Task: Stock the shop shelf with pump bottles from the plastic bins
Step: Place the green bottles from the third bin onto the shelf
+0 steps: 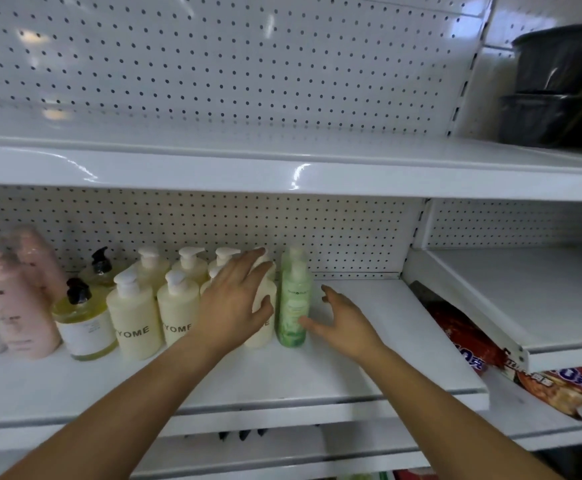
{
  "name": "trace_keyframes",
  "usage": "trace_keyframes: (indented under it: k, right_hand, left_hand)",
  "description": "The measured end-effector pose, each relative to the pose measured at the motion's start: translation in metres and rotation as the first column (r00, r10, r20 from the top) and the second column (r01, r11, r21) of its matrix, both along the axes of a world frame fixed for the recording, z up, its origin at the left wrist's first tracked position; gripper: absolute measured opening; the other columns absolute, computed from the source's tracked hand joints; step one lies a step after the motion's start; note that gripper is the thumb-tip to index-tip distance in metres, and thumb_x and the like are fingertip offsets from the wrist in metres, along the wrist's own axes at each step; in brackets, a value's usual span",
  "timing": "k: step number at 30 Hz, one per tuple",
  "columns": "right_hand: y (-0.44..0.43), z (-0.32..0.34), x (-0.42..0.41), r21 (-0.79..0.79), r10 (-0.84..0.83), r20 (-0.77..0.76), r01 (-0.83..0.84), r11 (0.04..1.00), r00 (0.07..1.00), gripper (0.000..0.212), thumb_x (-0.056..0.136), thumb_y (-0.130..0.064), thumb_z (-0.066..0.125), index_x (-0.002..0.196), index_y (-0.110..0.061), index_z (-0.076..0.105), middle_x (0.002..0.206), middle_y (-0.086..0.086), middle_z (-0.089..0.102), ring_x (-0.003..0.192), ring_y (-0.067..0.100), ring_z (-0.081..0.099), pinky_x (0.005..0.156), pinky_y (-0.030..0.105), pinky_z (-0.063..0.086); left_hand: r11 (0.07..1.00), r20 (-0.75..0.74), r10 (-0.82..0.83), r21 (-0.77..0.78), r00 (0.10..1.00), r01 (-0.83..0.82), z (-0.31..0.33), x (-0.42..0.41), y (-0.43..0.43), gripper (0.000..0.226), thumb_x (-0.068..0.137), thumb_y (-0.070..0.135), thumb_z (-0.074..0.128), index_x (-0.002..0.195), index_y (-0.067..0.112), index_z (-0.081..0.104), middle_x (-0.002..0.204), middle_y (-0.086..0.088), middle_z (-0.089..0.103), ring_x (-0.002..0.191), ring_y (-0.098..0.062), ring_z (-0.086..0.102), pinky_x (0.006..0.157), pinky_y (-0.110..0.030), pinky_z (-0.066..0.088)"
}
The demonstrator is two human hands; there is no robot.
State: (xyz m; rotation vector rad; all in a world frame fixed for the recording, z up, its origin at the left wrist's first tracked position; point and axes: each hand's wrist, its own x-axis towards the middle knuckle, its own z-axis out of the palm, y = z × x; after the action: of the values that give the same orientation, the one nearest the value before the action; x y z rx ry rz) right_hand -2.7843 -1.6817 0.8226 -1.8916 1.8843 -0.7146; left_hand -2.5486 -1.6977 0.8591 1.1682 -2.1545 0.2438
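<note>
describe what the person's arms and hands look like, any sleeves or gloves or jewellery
Both forearms are bare right down to the bottom edge of the picture, with no sleeves showing. The left hand and right hand wear no gloves, and no ring, watch or bracelet shows.

We noted the left hand [234, 299] covered most of one cream bottle [264, 317], hiding its label. The pink bottles [16, 299] at left frame were blurred, labels unreadable. The dark bins [556, 88], upper right, were cut by the edge.
</note>
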Motion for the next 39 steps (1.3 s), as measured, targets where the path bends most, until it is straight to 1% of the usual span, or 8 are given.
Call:
trace_keyframes:
  k: [6, 10, 15, 18, 26, 29, 34, 39]
  right_hand:
    - [0.01, 0.054, -0.012, -0.299, 0.068, -0.223, -0.135, 0.945, 0.972, 0.054, 0.094, -0.052, 0.056, 0.135, -0.017, 0.054, 0.133, 0.003, 0.056, 0.122, 0.021, 0.051, 0.094, 0.035, 0.048]
    - [0.016, 0.089, 0.017, -0.361, 0.132, -0.308, -0.244, 0.9, 0.942, 0.049, 0.095, -0.05, 0.054, 0.132, -0.018, 0.055, 0.13, 0.003, 0.057, 0.118, 0.022, 0.052, 0.091, 0.037, 0.048]
    - [0.032, 0.101, 0.091, -0.35, 0.346, -0.318, -0.449, 0.822, 0.883, 0.049, 0.094, -0.052, 0.053, 0.132, -0.021, 0.056, 0.129, 0.003, 0.057, 0.116, 0.023, 0.055, 0.091, 0.037, 0.049]
    - [0.047, 0.091, 0.15, -0.301, 0.475, -0.379, -0.591, 0.748, 0.794, 0.051, 0.093, -0.055, 0.052, 0.132, -0.022, 0.055, 0.13, 0.003, 0.058, 0.116, 0.024, 0.056, 0.093, 0.038, 0.048]
    - [0.11, 0.054, 0.316, -0.178, 0.72, -0.475, -0.856, 0.485, 0.506, 0.06, 0.093, -0.062, 0.048, 0.137, -0.021, 0.052, 0.135, 0.003, 0.057, 0.122, 0.024, 0.053, 0.097, 0.037, 0.045]
    - [0.136, 0.045, 0.382, -0.133, 0.784, -0.474, -0.913, 0.387, 0.401, 0.058, 0.093, -0.06, 0.049, 0.135, -0.02, 0.054, 0.13, 0.005, 0.058, 0.119, 0.026, 0.053, 0.095, 0.038, 0.045]
    - [0.177, 0.027, 0.491, -0.06, 0.838, -0.491, -0.969, 0.241, 0.239, 0.07, 0.087, -0.07, 0.039, 0.13, -0.018, 0.056, 0.123, 0.007, 0.059, 0.115, 0.028, 0.055, 0.094, 0.042, 0.047]
    - [0.219, 0.003, 0.589, -0.063, 0.87, -0.474, -0.99, 0.123, 0.138, 0.056, 0.092, -0.061, 0.05, 0.13, -0.021, 0.055, 0.121, 0.003, 0.06, 0.114, 0.025, 0.056, 0.094, 0.041, 0.046]
  left_hand:
    - [0.948, 0.046, 0.295, 0.113, 0.954, -0.298, 0.028, 0.018, 0.032, 0.066, 0.084, 0.058, 0.037, 0.13, 0.017, 0.06, 0.133, -0.006, 0.06, 0.117, -0.029, 0.059, 0.095, -0.04, 0.047]
    - [0.853, 0.199, 0.44, 0.212, 0.875, -0.477, 0.032, 0.044, 0.071, 0.087, 0.078, 0.07, 0.016, 0.125, 0.015, 0.063, 0.123, -0.01, 0.065, 0.112, -0.029, 0.061, 0.09, -0.039, 0.046]
    - [0.706, 0.244, 0.596, 0.293, 0.765, -0.644, 0.025, 0.095, 0.131, 0.068, 0.094, 0.064, 0.032, 0.134, 0.014, 0.057, 0.131, -0.012, 0.061, 0.116, -0.032, 0.058, 0.092, -0.041, 0.047]
    - [0.602, 0.301, 0.671, 0.312, 0.677, -0.735, 0.021, 0.132, 0.175, 0.081, 0.086, 0.07, 0.024, 0.133, 0.012, 0.056, 0.131, -0.013, 0.06, 0.114, -0.035, 0.059, 0.093, -0.044, 0.046]
    - [0.312, 0.385, 0.802, 0.382, 0.457, -0.87, 0.007, 0.254, 0.293, 0.063, 0.092, 0.065, 0.037, 0.13, 0.02, 0.056, 0.123, -0.011, 0.058, 0.11, -0.032, 0.058, 0.088, -0.042, 0.046]
    - [0.204, 0.373, 0.855, 0.397, 0.36, -0.895, 0.0, 0.299, 0.332, 0.071, 0.087, 0.072, 0.033, 0.121, 0.017, 0.062, 0.116, -0.011, 0.061, 0.102, -0.032, 0.062, 0.082, -0.04, 0.052]
    - [0.08, 0.354, 0.9, 0.436, 0.252, -0.897, -0.021, 0.376, 0.391, 0.076, 0.09, 0.072, 0.031, 0.127, 0.012, 0.059, 0.125, -0.01, 0.059, 0.111, -0.031, 0.059, 0.087, -0.04, 0.05]
    - [-0.041, 0.371, 0.918, 0.436, 0.138, -0.899, -0.046, 0.454, 0.441, 0.069, 0.091, 0.068, 0.038, 0.124, 0.012, 0.059, 0.122, -0.01, 0.061, 0.111, -0.032, 0.059, 0.091, -0.043, 0.049]
